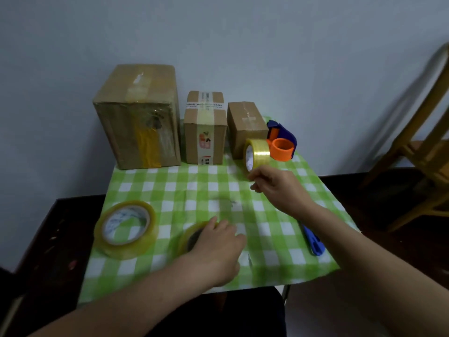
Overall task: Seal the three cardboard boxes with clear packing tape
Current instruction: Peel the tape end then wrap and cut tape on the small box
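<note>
Three cardboard boxes stand along the table's far edge: a large box (138, 117) at the left, a medium box (205, 128) in the middle, a small box (245, 125) at the right. All carry old tape. My right hand (274, 183) pinches the lower rim of an upright clear tape roll (256, 154) in front of the small box. My left hand (216, 249) rests over a second tape roll (192, 235) lying flat near the front. A big clear tape roll (126, 228) lies flat at the front left.
A blue and orange tape dispenser (283, 142) sits right of the small box. A blue utility knife (313, 240) lies at the right of the green checked tablecloth (170, 190). A wooden chair (418, 147) stands at the right, a wall behind.
</note>
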